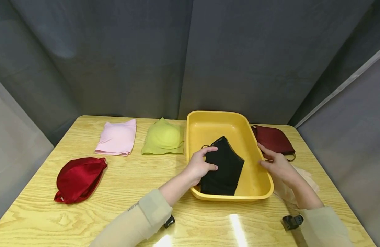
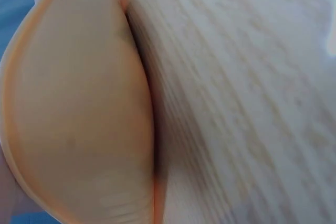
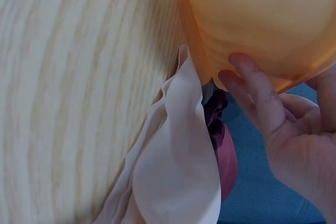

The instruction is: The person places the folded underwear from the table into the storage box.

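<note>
A folded black bra [image 1: 224,168] lies slanted in the near left part of a yellow plastic basin [image 1: 230,120]. My left hand [image 1: 199,166] reaches over the basin's left rim and holds the bra's left side, thumb and a finger on the black cloth; its other fingers are hidden. At the right rim, my right hand [image 1: 279,166] grips the basin with the thumb over the edge. In the right wrist view, fingers of the right hand [image 3: 283,124] touch the basin's outer wall [image 3: 262,19]. The left wrist view mostly shows the basin's outside [image 2: 79,103].
Left of the basin lie a pink bra [image 1: 117,136], a yellow-green bra [image 1: 164,137] and a shiny red bra [image 1: 80,179]. A dark maroon bra [image 1: 274,139] and a pale cream one [image 3: 178,166] lie to its right. Grey curtains [image 1: 131,58] stand behind the wooden table [image 1: 54,223].
</note>
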Demonstrator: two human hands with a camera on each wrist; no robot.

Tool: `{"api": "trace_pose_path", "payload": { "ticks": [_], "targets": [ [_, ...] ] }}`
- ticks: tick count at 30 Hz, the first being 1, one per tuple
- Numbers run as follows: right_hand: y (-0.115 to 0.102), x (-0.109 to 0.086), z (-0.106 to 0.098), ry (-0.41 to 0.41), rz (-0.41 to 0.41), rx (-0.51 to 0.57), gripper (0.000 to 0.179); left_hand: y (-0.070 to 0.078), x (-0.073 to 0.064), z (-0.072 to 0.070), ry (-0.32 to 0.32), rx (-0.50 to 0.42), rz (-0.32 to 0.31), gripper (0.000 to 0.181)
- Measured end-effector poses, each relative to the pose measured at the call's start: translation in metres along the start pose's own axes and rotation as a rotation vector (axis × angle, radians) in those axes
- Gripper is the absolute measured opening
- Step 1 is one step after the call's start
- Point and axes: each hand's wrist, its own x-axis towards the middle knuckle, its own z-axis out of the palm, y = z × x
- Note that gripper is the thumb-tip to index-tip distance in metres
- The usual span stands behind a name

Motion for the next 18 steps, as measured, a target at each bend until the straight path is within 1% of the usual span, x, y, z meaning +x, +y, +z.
{"api": "trace_pose_path", "payload": {
  "ticks": [3,4,6,8,10,15,18],
  "targets": [
    [-0.001,0.000,0.000,-0.007,0.006,0.023,0.066,-0.001,0.002,0.001,0.003,0.023,0.009,0.063],
    [-0.001,0.000,0.000,-0.010,0.007,0.029,0.066,-0.001,0.002,0.001,0.003,0.044,0.020,0.063],
    [-0.001,0.000,0.000,-0.011,0.005,0.033,0.066,-0.001,0.002,0.001,0.005,0.117,0.046,0.064],
    [-0.001,0.000,-0.001,-0.010,0.004,0.027,0.066,0.000,0.002,0.001,0.000,0.219,0.070,0.065],
    [-0.001,0.001,0.000,-0.009,0.002,0.020,0.066,0.002,0.002,0.000,-0.014,0.366,0.107,0.065],
    [-0.003,0.001,0.000,-0.012,-0.005,0.016,0.066,0.009,0.003,-0.005,-0.086,0.693,0.220,0.068],
    [-0.003,0.001,0.000,-0.010,-0.003,0.011,0.066,0.013,0.003,-0.007,-0.120,0.839,0.280,0.069]
  ]
}}
